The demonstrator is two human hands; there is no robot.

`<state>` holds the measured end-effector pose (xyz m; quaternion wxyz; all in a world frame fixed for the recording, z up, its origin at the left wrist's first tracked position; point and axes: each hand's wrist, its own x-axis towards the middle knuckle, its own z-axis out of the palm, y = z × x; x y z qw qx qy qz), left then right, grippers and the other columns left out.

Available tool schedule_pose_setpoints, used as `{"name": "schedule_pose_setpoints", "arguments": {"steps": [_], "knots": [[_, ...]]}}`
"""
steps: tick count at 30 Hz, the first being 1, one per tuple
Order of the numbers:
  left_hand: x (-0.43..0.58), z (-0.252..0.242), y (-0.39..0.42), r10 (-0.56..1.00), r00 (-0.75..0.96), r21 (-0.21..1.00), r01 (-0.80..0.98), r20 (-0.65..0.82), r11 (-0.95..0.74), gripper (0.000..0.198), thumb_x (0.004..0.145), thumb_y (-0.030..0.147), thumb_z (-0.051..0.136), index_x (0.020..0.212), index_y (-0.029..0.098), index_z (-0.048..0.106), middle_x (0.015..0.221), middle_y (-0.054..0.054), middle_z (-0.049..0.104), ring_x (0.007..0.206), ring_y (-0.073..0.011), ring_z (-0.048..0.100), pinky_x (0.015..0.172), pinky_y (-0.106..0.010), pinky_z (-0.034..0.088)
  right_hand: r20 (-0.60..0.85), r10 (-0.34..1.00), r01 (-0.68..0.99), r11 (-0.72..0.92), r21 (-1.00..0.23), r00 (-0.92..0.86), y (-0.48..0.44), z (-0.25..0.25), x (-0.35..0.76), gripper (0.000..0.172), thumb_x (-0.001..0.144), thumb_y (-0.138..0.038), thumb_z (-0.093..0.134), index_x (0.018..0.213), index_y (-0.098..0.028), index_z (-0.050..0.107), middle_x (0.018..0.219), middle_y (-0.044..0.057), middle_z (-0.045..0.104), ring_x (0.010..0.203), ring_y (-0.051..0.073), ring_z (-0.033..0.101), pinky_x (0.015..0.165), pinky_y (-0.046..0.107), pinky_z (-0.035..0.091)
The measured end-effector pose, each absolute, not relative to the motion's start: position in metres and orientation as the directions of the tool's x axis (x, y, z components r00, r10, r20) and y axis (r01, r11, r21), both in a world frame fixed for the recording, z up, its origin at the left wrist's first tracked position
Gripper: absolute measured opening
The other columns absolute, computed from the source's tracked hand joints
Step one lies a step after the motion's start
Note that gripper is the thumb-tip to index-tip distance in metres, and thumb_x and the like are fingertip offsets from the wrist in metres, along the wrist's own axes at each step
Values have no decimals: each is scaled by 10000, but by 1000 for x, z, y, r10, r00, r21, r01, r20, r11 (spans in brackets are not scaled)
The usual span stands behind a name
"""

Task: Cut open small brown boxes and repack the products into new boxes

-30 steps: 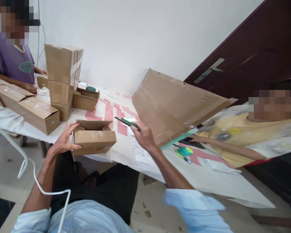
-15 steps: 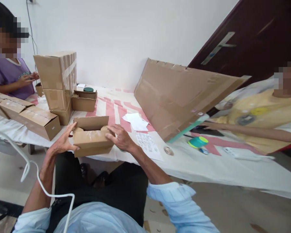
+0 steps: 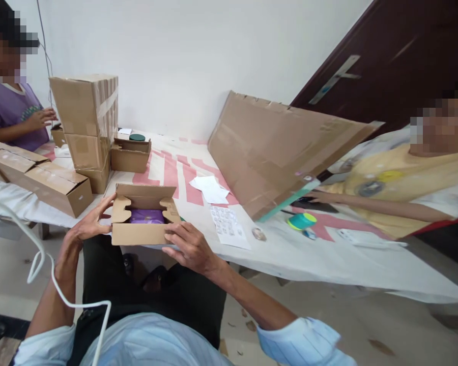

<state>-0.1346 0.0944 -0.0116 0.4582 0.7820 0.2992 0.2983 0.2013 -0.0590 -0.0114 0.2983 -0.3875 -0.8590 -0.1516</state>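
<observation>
A small cardboard box (image 3: pixel 137 235) sits at the table's near edge, its rear flap upright and its notched side flaps spread. Inside it lies a purple item (image 3: pixel 147 216), its kind unclear. My left hand (image 3: pixel 90 223) grips the box's left end, thumb at the front corner and fingers behind. With its fingertips on the front right corner of the box, my right hand (image 3: pixel 193 249) holds that side.
Taped boxes (image 3: pixel 86 109) are stacked at left, beside closed boxes (image 3: pixel 57 185) and an open box (image 3: pixel 132 157). Papers (image 3: pixel 209 189), a printed sheet (image 3: pixel 229 226), a tape roll (image 3: pixel 258 234) and a leaning cardboard panel (image 3: pixel 275 147) lie right. People sit at both sides. A white cable (image 3: pixel 80 306) hangs close.
The box's front panel has come down from over the opening, so the side flaps and purple item now show. My right hand has moved lower, to the front right corner.
</observation>
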Motion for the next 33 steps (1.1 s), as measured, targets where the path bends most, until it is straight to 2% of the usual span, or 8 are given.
{"name": "schedule_pose_setpoints", "arguments": {"steps": [3,7,10,13,17,21,26,33], "knots": [[-134,-8,90,752,640,917,188,156,-351,1083,813,659,795,1723,315,318,1750,-157,386,1576,-466,407,1160,-600,519,602,602,731,681,-46,-524,-44,0,195,239,1072,-206,525,908,-220,699,1023,107,754,952,233,659,886,380,551],[-126,-7,82,788,595,869,294,160,-398,1302,680,673,912,1739,297,254,1767,-183,310,1586,-476,379,1169,-598,509,476,637,689,719,-84,-607,-13,21,188,275,1097,-201,470,1117,-187,744,1114,117,788,1041,230,699,996,392,536],[-122,-9,79,788,585,862,285,190,-420,1277,699,648,911,1738,308,251,1734,-181,341,1567,-463,405,1134,-580,543,245,754,782,623,27,-610,7,38,188,248,1077,-211,531,1072,-179,776,1020,126,807,981,248,722,991,408,516],[-121,-12,78,789,581,861,280,200,-424,1250,721,607,905,1739,301,246,1727,-174,344,1563,-454,403,1154,-595,522,49,877,862,457,220,-478,18,54,184,206,1035,-217,616,956,-153,794,973,173,813,954,281,746,957,410,482],[-121,-14,76,798,565,853,295,207,-430,1222,742,569,896,1740,300,244,1737,-161,335,1562,-442,403,1169,-577,512,-118,909,846,416,334,-400,27,67,165,232,976,-68,598,937,-143,813,930,191,818,909,279,775,889,389,447],[-118,-17,75,796,553,841,287,246,-459,1196,743,573,889,1732,304,274,1709,-159,383,1538,-436,440,1135,-555,543,-217,876,812,482,330,-431,38,71,147,215,969,-93,628,1062,-139,816,1048,202,822,1019,319,782,787,354,467],[-116,-20,73,800,545,841,287,250,-459,1218,723,567,901,1730,273,282,1718,-185,364,1532,-437,439,1115,-547,552,-345,823,769,554,318,-451,51,71,139,255,992,-158,623,1172,-120,799,1176,199,810,1094,320,776,812,347,526],[-115,-20,71,800,541,844,277,259,-460,1221,728,564,906,1728,246,283,1707,-214,363,1533,-441,441,1105,-543,551,-369,821,815,534,223,-436,53,69,143,224,960,-139,625,1064,-161,823,1112,170,818,1059,285,775,811,319,523]]}}
